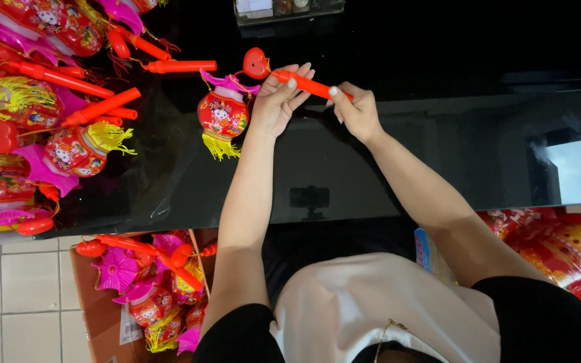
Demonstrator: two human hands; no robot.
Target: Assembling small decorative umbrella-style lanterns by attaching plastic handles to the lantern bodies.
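Glossy black tabletop (384, 168) is carrying everything (heaped lanterns far left). Red toy lantern (222, 115) is dangling beneath the orange handle stick (311, 85). Left hand (276, 101), fingers loosely curled, and right hand (356, 111), pinching, are gripping it; steadier near both ends, probably.

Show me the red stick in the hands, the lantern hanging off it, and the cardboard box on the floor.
Stick (311, 86), head view: middle of the shaft between both hands.
Lantern (222, 115), head view: its round red body.
Box (95, 316), head view: bare left cardboard wall.
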